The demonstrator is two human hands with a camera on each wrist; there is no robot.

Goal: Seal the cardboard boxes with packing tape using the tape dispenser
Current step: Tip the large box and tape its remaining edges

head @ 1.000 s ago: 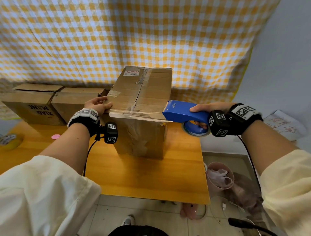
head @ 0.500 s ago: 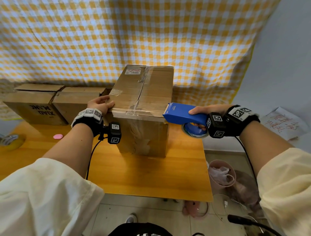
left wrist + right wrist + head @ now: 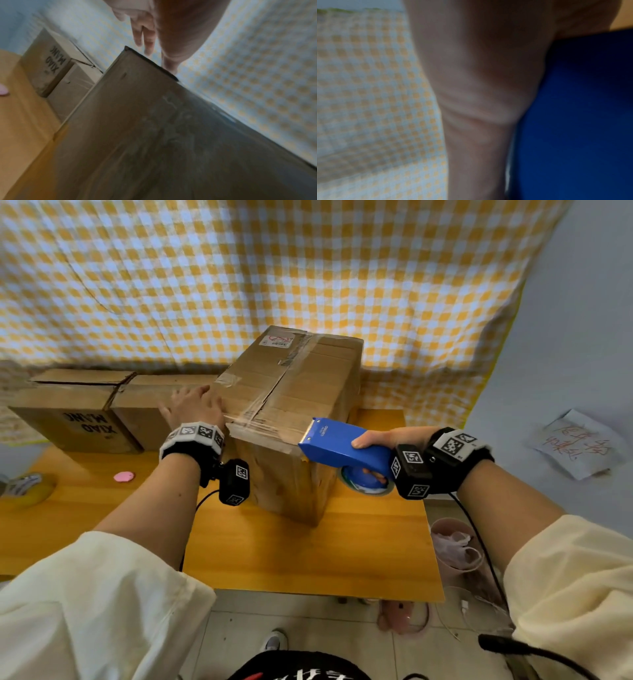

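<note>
Three cardboard boxes sit on the wooden table (image 3: 308, 559), and the tall box (image 3: 291, 412) nearest the person is the one being sealed. It stands toward the table's right half, with clear packing tape (image 3: 255, 414) already running along its centre seam and across the near end of its top. The blue tape dispenser (image 3: 337, 445) is at the box's near right top corner, its toothed blade level with the top edge, probably so a strip can be laid or cut there. The right hand (image 3: 387, 441) grips the dispenser's handle, fingers curled under it and thumb lying along the top. The left hand (image 3: 193, 407) lies flat with fingers straight against the box's left upper edge, holding nothing; it appears to steady the box against the dispenser's pull. Two lower boxes (image 3: 102, 405) stand side by side to the left, against the checked cloth (image 3: 239, 268). A small pink object (image 3: 123, 476) lies on the table before them.
</note>
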